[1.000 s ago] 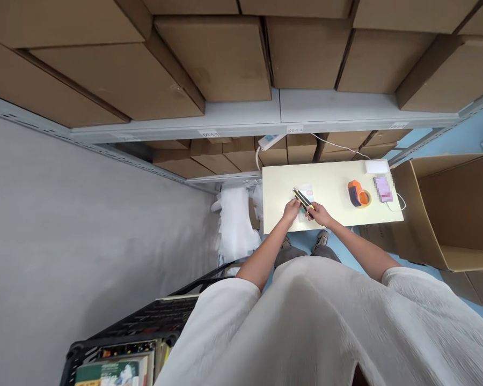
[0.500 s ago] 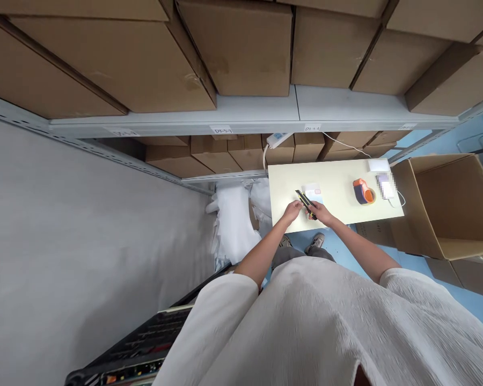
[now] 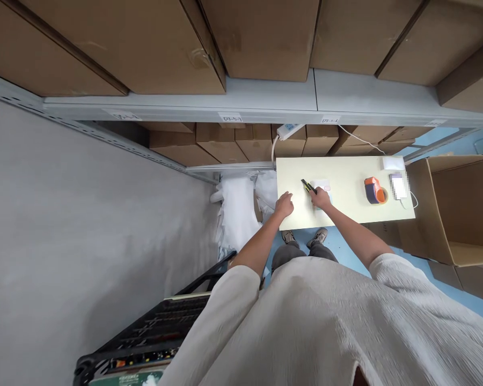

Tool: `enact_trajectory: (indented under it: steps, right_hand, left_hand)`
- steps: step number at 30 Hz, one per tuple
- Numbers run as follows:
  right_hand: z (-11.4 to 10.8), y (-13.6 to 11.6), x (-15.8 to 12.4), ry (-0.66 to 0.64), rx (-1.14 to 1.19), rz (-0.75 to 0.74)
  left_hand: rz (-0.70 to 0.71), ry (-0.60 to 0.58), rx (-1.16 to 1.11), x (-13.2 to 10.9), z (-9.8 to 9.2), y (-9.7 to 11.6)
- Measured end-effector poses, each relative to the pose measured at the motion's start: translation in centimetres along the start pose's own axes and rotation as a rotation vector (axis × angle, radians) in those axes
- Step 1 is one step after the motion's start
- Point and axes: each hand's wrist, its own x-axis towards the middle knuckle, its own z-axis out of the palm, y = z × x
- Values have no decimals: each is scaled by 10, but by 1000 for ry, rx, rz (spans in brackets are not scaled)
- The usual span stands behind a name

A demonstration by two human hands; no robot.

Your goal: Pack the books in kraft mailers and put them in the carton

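Observation:
In the head view, my right hand [image 3: 321, 199] is wrapped around a black and yellow utility knife [image 3: 308, 186], whose tip points up and left over the pale table [image 3: 346, 169]. Partly beneath that hand lies a small white packet with a pink mark [image 3: 323, 185]. My left hand [image 3: 284, 205] rests by the table's left edge, apart from the knife, its fingers partly extended and holding nothing.
An orange and purple tape dispenser [image 3: 373, 191] stands on the table's right half, near a white box [image 3: 393, 163] and a blurred item on a cable [image 3: 398, 186]. An open carton [image 3: 426, 214] is at right. Shelves of cartons [image 3: 261, 40] rise ahead; white wrapping [image 3: 237, 209] lies left.
My left hand has come away from the knife and moved left and down to the table edge. My right hand keeps the knife. The view has shifted slightly.

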Motion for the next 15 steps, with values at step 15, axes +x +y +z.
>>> enact_trajectory:
  steps: [15]
  right_hand:
    - [3,78,-88,-138,-110,23]
  left_hand:
    - [42,-43,86,-14,5,-9]
